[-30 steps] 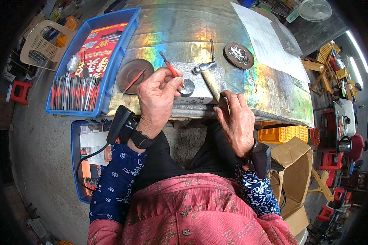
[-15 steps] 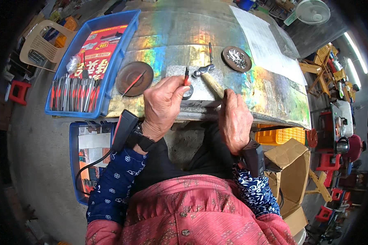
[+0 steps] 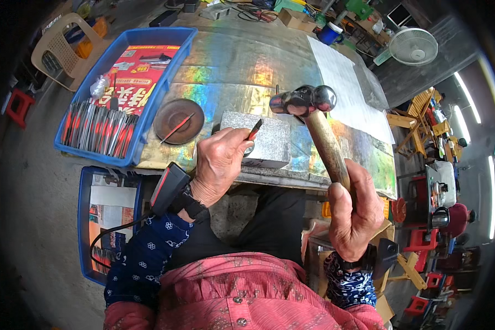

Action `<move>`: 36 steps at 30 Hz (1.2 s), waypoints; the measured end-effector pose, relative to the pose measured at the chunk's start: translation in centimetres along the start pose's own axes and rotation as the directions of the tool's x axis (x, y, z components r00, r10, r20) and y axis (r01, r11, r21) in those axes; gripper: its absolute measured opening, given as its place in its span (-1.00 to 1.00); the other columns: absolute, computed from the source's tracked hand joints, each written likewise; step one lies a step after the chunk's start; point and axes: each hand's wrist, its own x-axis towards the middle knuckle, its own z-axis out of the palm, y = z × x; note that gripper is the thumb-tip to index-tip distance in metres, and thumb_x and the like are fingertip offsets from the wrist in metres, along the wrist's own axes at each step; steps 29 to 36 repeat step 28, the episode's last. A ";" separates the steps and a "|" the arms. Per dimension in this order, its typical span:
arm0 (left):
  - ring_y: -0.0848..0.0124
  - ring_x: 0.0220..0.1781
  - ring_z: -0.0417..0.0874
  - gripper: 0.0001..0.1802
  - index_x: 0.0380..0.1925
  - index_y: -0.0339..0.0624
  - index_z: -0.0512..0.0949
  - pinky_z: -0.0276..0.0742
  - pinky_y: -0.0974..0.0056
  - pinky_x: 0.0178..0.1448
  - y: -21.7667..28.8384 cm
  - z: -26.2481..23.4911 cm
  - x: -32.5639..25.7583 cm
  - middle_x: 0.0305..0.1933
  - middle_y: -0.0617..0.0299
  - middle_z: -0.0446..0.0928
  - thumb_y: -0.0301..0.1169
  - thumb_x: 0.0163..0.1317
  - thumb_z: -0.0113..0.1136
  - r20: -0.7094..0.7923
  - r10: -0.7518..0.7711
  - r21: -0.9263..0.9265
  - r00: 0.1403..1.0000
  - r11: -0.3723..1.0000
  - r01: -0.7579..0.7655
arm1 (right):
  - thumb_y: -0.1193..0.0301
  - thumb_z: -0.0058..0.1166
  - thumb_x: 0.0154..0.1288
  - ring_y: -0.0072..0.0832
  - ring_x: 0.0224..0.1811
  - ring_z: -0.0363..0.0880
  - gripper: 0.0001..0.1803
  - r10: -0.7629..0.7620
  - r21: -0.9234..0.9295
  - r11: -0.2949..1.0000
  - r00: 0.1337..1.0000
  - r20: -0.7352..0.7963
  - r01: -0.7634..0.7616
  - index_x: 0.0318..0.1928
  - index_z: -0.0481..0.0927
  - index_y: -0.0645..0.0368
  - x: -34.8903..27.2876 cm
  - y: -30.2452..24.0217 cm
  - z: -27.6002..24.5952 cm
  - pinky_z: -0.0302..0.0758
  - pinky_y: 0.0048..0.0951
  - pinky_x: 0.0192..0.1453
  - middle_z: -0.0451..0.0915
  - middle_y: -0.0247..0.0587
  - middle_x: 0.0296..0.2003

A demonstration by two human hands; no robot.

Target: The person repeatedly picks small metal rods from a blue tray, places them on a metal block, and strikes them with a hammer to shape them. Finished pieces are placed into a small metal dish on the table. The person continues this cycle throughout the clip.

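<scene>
My left hand (image 3: 219,162) pinches a slim red-and-black strip (image 3: 254,130) with a slanted dark tip, just above the speckled grey stone block (image 3: 275,142) at the table's near edge. Part of a round metal piece (image 3: 249,149) shows on the block beneath those fingers. In my right hand (image 3: 357,214) a ball-peen hammer (image 3: 327,146) is gripped by its wooden handle, its shiny head raised and pointing away from me. Left of the block, a brown round dish (image 3: 163,127) carries one thin red-and-black strip (image 3: 179,127).
A blue tray (image 3: 138,144) at the left holds a row of similar strips and red printed sheets. Below it stands another blue bin (image 3: 84,231). White sheeting (image 3: 341,77) covers the table's far right. A fan (image 3: 414,47) stands beyond. A cardboard box (image 3: 384,234) sits by my right arm.
My right hand has picked the hammer up off the block and raised it towards me. The strip in my left hand has tilted to the right. The dish of small metal pieces is now hidden.
</scene>
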 end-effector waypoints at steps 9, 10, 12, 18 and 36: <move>0.24 -0.33 0.71 -0.86 -0.27 -0.36 0.62 0.56 0.30 -0.26 0.0 -0.1 0.1 -0.35 0.04 0.65 -0.62 0.14 0.26 0.011 0.013 0.038 1.000 0.999 -0.013 | 0.38 -0.02 0.34 -0.62 -0.50 0.41 -0.61 0.070 0.096 0.994 0.981 -0.183 -0.054 0.04 0.52 0.44 -0.1 -1.4 -1.5 0.36 -0.59 -0.37 0.54 -0.24 -0.45; 0.24 -0.32 0.71 -0.86 -0.27 -0.36 0.62 0.56 0.29 -0.25 0.1 -0.2 0.2 -0.35 0.03 0.65 -0.62 0.14 0.26 0.014 0.023 0.042 1.000 0.999 -0.023 | 0.43 0.01 0.32 -0.57 -0.48 0.48 -0.65 0.023 0.116 0.993 0.987 -0.157 -0.005 0.02 0.53 0.44 0.1 -1.2 -1.3 0.43 -0.53 -0.34 0.57 -0.16 -0.43; 0.23 -0.31 0.71 -0.86 -0.26 -0.35 0.62 0.56 0.29 -0.25 0.1 -0.2 0.2 -0.34 0.03 0.65 -0.62 0.15 0.26 0.014 0.026 0.042 1.000 0.999 -0.027 | 0.52 0.08 0.31 -0.49 -0.47 0.57 -0.71 0.029 0.028 0.999 0.999 0.037 -0.030 0.01 0.56 0.42 0.8 -0.4 -0.5 0.50 -0.48 -0.33 0.60 -0.03 -0.45; 0.23 -0.31 0.71 -0.87 -0.25 -0.36 0.62 0.56 0.29 -0.24 0.1 -0.3 0.1 -0.34 0.03 0.65 -0.59 0.17 0.24 0.027 0.008 0.045 1.000 0.999 -0.010 | 0.52 0.11 0.32 -0.50 -0.51 0.56 -0.73 0.126 -0.001 0.992 0.975 0.183 -0.128 0.00 0.57 0.38 1.8 -0.5 -0.6 0.48 -0.50 -0.36 0.62 -0.04 -0.45; 0.23 -0.30 0.71 -0.87 -0.26 -0.34 0.63 0.56 0.29 -0.24 0.1 -0.4 0.1 -0.33 0.03 0.66 -0.60 0.17 0.25 0.022 0.001 0.031 1.000 1.000 -0.002 | 0.34 -0.08 0.32 -0.63 -0.57 0.40 -0.51 -0.070 0.070 0.994 0.991 -0.111 0.078 0.15 0.46 0.44 1.1 0.1 -0.9 0.27 -0.67 -0.53 0.61 -0.20 -0.39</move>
